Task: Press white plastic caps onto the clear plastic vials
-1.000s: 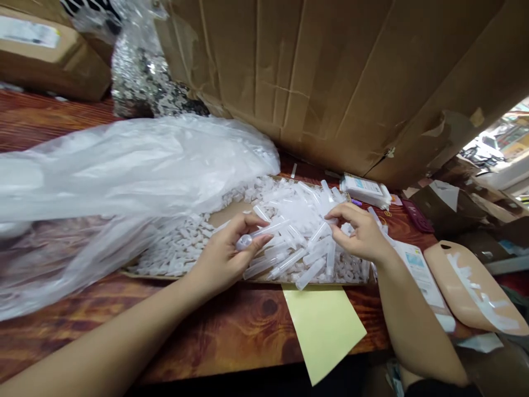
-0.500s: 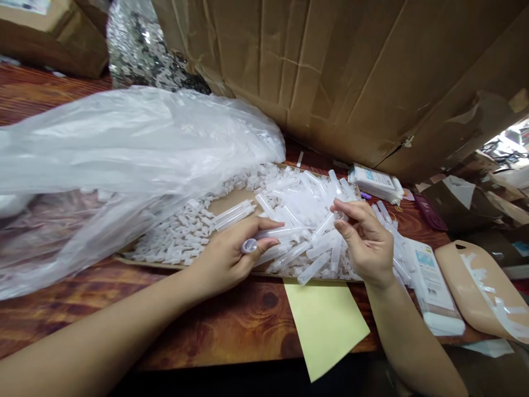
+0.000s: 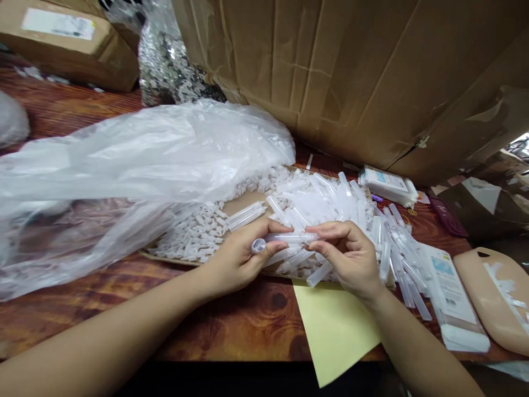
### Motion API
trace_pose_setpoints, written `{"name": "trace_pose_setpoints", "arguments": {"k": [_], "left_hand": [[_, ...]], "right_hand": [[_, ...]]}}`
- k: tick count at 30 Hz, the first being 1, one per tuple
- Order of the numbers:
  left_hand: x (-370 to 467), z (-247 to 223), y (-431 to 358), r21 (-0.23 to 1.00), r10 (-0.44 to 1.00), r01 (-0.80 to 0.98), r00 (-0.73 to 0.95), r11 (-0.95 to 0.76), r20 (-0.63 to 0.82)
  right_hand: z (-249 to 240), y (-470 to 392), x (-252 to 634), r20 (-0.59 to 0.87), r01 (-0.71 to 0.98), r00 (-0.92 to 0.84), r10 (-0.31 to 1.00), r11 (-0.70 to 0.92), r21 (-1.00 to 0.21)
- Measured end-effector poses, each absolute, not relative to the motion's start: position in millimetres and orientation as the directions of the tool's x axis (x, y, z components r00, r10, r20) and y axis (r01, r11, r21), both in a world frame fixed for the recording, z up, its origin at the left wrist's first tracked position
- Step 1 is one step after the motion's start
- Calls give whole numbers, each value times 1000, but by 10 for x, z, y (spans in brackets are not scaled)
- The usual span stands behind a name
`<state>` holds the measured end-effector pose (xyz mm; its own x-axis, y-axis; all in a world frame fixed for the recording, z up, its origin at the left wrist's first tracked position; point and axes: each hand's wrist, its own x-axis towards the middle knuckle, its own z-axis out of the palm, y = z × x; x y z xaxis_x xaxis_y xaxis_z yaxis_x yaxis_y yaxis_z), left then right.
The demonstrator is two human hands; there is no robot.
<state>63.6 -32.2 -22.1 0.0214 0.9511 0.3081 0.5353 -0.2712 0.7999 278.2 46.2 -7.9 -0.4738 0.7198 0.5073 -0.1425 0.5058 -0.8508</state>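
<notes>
A clear plastic tube (image 3: 285,237) lies level between both hands, its round end facing left. My left hand (image 3: 243,251) is closed around its left part with thumb and fingers. At the tube's right end my right hand (image 3: 349,251) pinches with thumb and fingertips; a small clear piece seems to be there, mostly hidden. Beneath the hands, a shallow cardboard tray (image 3: 173,261) holds many small white plastic pieces (image 3: 196,229) on the left and many clear tubes (image 3: 314,201) on the right.
Clear plastic bag (image 3: 165,154) covers the tray's left end. Yellow paper (image 3: 334,331) hangs over the table's front edge. More tubes (image 3: 407,264), a labelled pack (image 3: 452,292) and a beige board (image 3: 491,292) lie right. Large cardboard (image 3: 330,71) stands behind.
My right hand has moved left and down, and its fingertips now meet the right end of the tube. My left hand still holds the tube. The camera view has shifted slightly.
</notes>
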Motion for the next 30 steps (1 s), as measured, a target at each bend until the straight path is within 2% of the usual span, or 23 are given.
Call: {"name": "trace_pose_setpoints", "arguments": {"k": [2, 5, 9, 11, 13, 17, 19, 23, 24, 27, 30], "left_hand": [[629, -208, -325, 810, 960, 526, 45, -258, 276], [629, -210, -326, 816, 964, 519, 71, -255, 256], [661, -212, -327, 797, 950, 524, 92, -301, 298], [678, -198, -327, 811, 953, 506, 92, -294, 288], [684, -182, -324, 831, 960, 487, 67, -269, 271], [674, -180, -316, 821, 963, 507, 74, -262, 261], [680, -180, -321, 804, 953, 515, 104, -295, 283], [725, -140, -343, 806, 951, 506, 122, -307, 285], [735, -129, -346, 817, 953, 493, 113, -300, 282], [748, -104, -343, 842, 949, 440, 101, -312, 298], [750, -82, -340, 873, 958, 394, 98, -288, 271]], "right_hand": [[-76, 440, 2786, 549, -113, -494, 674, 576, -810], [-27, 408, 2794, 606, 47, -519, 604, 727, -685], [41, 399, 2825, 462, 284, -593, 659, 708, -646], [62, 417, 2870, 411, 364, -638, 651, 726, -583], [72, 443, 2919, 452, 344, -672, 587, 787, -512], [51, 480, 2941, 605, 178, -686, 403, 900, -398], [38, 479, 2919, 601, 188, -683, 416, 894, -406], [50, 463, 2907, 412, 310, -683, 603, 750, -585], [60, 459, 2911, 397, 307, -690, 606, 740, -598], [82, 444, 2911, 469, 233, -705, 532, 798, -556], [79, 426, 2893, 459, 248, -688, 562, 777, -579]]}}
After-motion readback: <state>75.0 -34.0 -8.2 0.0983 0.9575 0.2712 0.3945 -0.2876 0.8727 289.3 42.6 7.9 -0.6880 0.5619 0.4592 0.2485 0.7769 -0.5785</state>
